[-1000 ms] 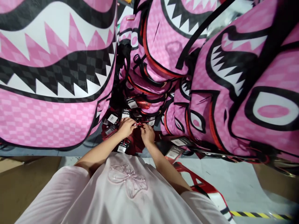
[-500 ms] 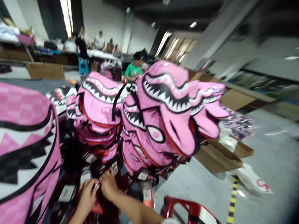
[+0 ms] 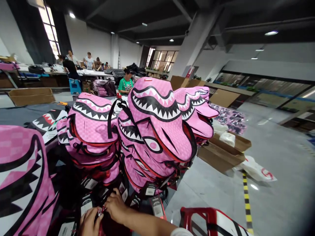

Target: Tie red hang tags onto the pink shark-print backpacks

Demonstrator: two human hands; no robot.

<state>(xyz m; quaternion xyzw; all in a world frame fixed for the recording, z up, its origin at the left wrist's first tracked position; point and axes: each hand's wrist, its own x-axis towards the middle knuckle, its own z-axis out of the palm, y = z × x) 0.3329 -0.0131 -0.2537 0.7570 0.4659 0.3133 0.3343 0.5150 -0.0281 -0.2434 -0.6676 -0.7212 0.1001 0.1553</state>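
Low in front of me, my left hand (image 3: 89, 222) and my right hand (image 3: 115, 207) come close together with bent, closed fingers. A small shiny silver-and-red piece (image 3: 100, 210) shows between their fingertips, too small to name. Beneath them lies dark material, mostly in shadow. Tags with white labels lie around the hands, one of them a hang tag (image 3: 86, 205) just above my left hand. Beyond the hands stand stacked pink shark-mouth backpacks (image 3: 157, 98), with a second stack (image 3: 92, 126) to their left. Another pink backpack (image 3: 22, 177) fills the left edge.
A red stool (image 3: 197, 214) stands at my lower right. An open cardboard box (image 3: 221, 154) and a white plastic bag (image 3: 256, 168) lie on the floor beyond it. A person in green (image 3: 125, 85) sits behind the stacks, with several people at a far table.
The view has tilted up and turned slightly right, and is sharper now. Both hands appear lower in the picture, still close together at the small shiny piece.
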